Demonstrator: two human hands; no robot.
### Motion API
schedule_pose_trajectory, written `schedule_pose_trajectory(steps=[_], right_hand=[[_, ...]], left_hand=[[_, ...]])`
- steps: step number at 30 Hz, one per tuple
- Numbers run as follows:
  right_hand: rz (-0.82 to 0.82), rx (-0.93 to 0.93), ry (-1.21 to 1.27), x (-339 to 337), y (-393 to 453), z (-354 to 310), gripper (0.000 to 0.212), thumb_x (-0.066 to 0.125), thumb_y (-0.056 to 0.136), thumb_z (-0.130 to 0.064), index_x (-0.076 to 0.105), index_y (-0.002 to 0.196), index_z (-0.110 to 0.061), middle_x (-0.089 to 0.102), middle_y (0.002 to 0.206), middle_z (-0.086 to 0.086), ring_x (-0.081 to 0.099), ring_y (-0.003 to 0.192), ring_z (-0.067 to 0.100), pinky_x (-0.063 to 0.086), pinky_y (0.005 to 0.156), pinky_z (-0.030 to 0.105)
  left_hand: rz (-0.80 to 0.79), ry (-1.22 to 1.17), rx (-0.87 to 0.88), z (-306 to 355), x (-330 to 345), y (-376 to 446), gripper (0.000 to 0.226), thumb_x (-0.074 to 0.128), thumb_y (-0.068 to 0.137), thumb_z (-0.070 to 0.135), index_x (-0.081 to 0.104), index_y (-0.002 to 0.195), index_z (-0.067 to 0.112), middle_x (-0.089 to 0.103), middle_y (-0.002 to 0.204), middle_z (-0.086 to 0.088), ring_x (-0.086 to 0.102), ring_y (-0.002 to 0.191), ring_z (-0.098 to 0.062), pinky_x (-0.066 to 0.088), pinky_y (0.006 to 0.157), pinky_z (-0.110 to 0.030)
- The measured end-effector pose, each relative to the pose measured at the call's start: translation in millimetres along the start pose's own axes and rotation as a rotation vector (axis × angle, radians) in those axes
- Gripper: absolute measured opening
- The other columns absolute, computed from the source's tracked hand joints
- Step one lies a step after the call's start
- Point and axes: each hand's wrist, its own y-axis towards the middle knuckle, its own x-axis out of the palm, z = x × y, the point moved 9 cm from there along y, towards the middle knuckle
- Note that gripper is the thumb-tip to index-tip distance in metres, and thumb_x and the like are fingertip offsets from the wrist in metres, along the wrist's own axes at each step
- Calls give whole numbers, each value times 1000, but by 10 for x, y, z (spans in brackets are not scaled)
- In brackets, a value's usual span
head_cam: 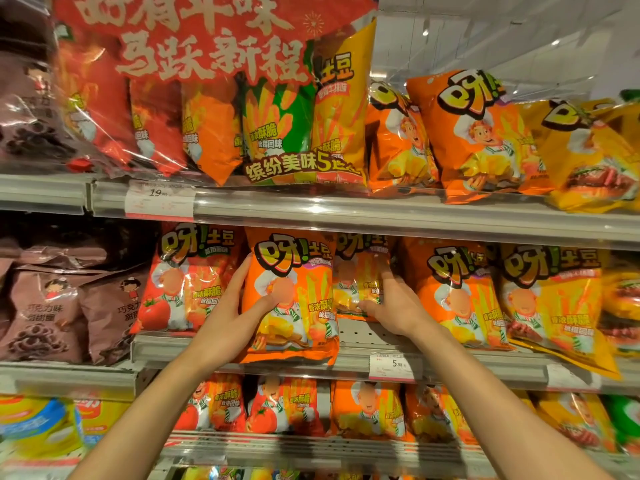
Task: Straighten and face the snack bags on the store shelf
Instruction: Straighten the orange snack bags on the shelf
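On the middle shelf an orange snack bag stands upright at the front edge, its printed face toward me. My left hand grips its left side, thumb across the front. Just to the right, a second orange bag sits further back on the shelf. My right hand rests on that bag's lower front, fingers pressed against it. A red tomato-flavour bag stands left of the held bag, and an orange bag and a yellow bag stand to the right.
Brown chocolate snack bags fill the shelf section at left. The top shelf carries multipacks and tilted orange and yellow bags. A lower shelf holds more red and orange bags. Price tags hang on the shelf rails.
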Motion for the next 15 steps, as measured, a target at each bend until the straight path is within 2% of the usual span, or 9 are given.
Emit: schedule_pose_trajectory(steps=[5, 9, 13, 15], right_hand=[[162, -57, -81, -84, 15, -95, 70, 63, 92, -39, 29, 147, -13, 52, 128, 17, 54, 116, 37, 49, 92, 41], [89, -1, -82, 18, 133, -8, 74, 55, 95, -32, 15, 156, -15, 45, 136, 21, 52, 119, 41, 45, 98, 42], [63, 22, -29, -11, 150, 30, 64, 57, 95, -40, 34, 145, -8, 46, 136, 24, 48, 122, 42, 42, 100, 41], [66, 19, 30, -64, 104, 35, 65, 59, 93, -44, 37, 143, -8, 45, 140, 23, 47, 124, 41, 42, 102, 41]], left_hand=[[-11, -3, -9, -19, -2, 13, 82, 64, 85, 56, 18, 152, 53, 44, 143, 33, 46, 123, 14, 38, 98, -18], [-13, 20, -6, 2, 8, 9, 80, 64, 85, 57, 18, 151, 55, 45, 137, 40, 46, 118, 21, 38, 100, -19], [-14, 26, -14, -19, 13, 15, 80, 64, 86, 57, 17, 152, 55, 44, 139, 38, 45, 120, 18, 38, 103, -23], [-16, 24, -11, -13, 39, 5, 79, 65, 87, 57, 18, 151, 56, 44, 142, 36, 46, 125, 13, 38, 107, -27]])
